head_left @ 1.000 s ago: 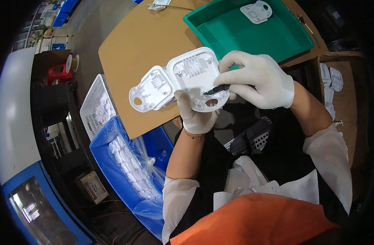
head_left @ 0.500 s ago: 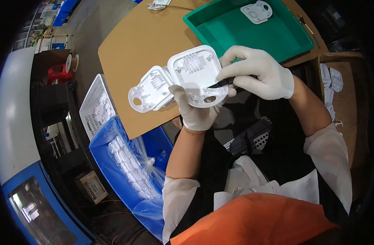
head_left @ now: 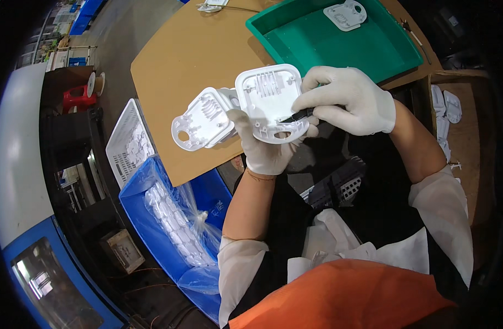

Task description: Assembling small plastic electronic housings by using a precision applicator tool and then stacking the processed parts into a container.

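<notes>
In white gloves, my left hand (head_left: 265,147) grips a white plastic housing (head_left: 269,90) by its lower end, thumb along the left edge. The housing has moulded ribs near its top and an oval opening in its rounded tab. My right hand (head_left: 347,101) pinches a small black tool (head_left: 299,115); its tip reaches the inside of the housing just above the tab. The tool looks like a blade or trimming knife, though the fingers cover much of it. Similar white housings (head_left: 204,118) lie stacked on the brown tabletop (head_left: 191,55), left of the held one.
A green tray (head_left: 317,55) holding one white housing stands at the far right. Below the table's left edge are a white basket (head_left: 117,151) and a plastic-lined blue bin (head_left: 169,263) with white parts. A cardboard box (head_left: 471,137) with white pieces sits at right.
The held housing has shifted slightly right and turned a little, standing a bit farther from the stack. The black tool stays in my right hand at the housing, its angle slightly changed.
</notes>
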{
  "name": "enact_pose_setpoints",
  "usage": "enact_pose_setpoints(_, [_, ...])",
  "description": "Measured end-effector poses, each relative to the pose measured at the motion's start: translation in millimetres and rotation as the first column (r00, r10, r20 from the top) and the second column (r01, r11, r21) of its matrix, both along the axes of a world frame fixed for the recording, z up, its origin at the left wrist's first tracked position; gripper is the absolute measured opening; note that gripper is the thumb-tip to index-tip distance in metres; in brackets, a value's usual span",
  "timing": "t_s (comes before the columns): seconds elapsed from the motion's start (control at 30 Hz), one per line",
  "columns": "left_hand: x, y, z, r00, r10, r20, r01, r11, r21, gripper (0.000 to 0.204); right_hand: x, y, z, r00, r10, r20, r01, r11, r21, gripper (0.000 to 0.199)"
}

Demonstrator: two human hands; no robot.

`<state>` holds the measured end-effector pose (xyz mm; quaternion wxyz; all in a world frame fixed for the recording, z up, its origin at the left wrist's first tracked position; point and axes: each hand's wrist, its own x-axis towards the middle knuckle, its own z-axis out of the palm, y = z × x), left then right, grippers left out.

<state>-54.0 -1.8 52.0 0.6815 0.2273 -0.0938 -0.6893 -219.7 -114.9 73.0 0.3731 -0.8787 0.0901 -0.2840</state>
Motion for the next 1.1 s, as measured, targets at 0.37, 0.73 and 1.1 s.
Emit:
enact_pose_setpoints(0.37, [1.0,-0.5,-1.3,0.999,-0.017,-0.050,0.018,0.999,0.028,0.106,0.6,2.5,0.3,0.998,-0.056,-0.026,0.055,0.997,-0.046,0.023])
enact_pose_setpoints(0.73, [3.5,-1.8,-1.6,0.973,-0.033,-0.230,0.032,0.999,-0.008,0.106,3.2,9.4,3.9,0.990,-0.130,-0.057,0.127,0.991,-0.047,0.024])
enact_pose_setpoints(1.1, [-8.7,0.5,0.8,0.954,0.070,0.291,-0.064,0.998,-0.029,0.106,1.5,13.5,13.1,0.987,-0.158,0.043,0.156,0.987,0.041,0.037])
